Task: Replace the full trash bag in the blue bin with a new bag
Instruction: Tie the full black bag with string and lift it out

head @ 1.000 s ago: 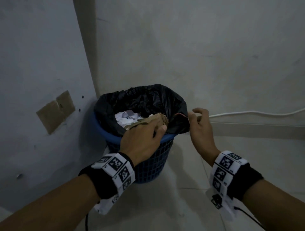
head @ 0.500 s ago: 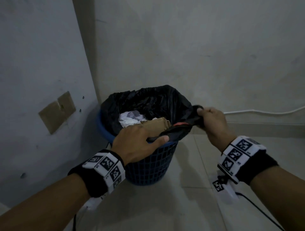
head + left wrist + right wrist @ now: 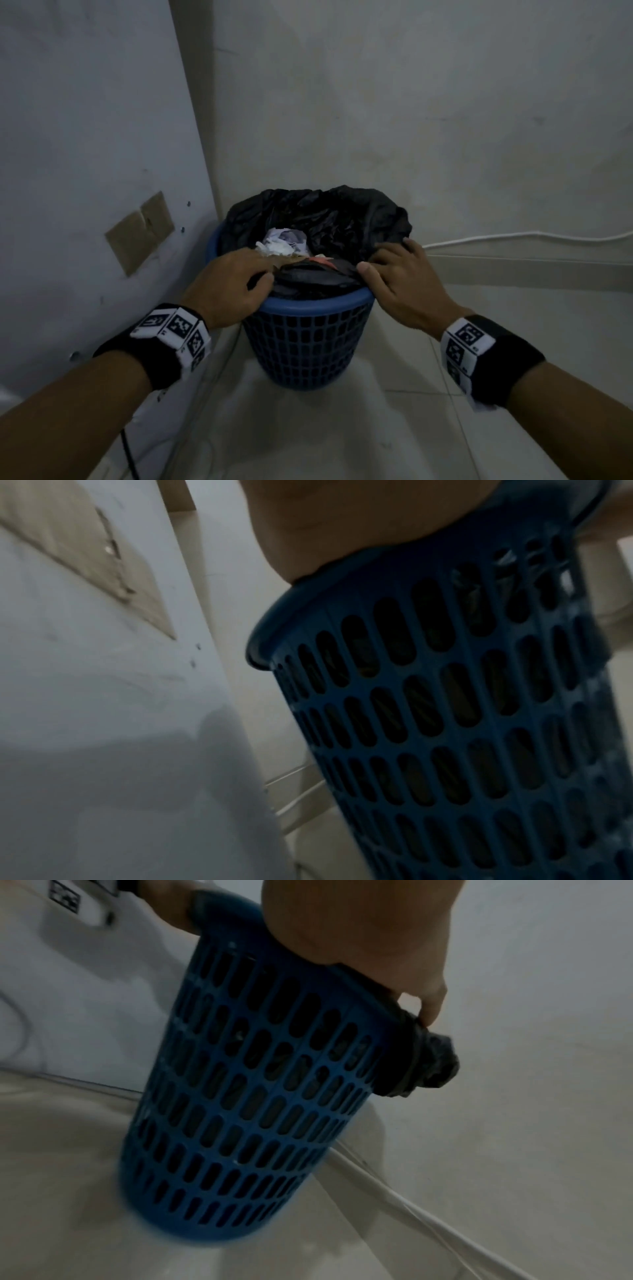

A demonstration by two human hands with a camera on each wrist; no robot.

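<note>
The blue slotted bin point(image 3: 315, 303) stands on the floor in a wall corner, also seen in the wrist views point(image 3: 445, 696) point(image 3: 257, 1083). A black trash bag point(image 3: 325, 212) lines it, holding crumpled white paper point(image 3: 281, 241) and brown scraps. The bag's near edge lies folded inward, leaving the near rim bare. My left hand point(image 3: 233, 284) rests on the near-left rim, its thumb and fingers holding the folded bag edge. My right hand point(image 3: 394, 277) sits on the near-right rim, with its fingers hooked over the bag's edge point(image 3: 435, 1064). Most fingertips are hidden in the plastic.
A white cable point(image 3: 513, 234) runs along the base of the back wall, to the right of the bin. Two brown patches point(image 3: 140, 233) are stuck on the left wall, which stands close beside the bin. Pale tiled floor point(image 3: 342, 428) lies in front of the bin.
My right hand, which was pulling the bag's edge out to the right, has come back onto the rim. The near bag edge now lies folded inside, and the near blue rim shows.
</note>
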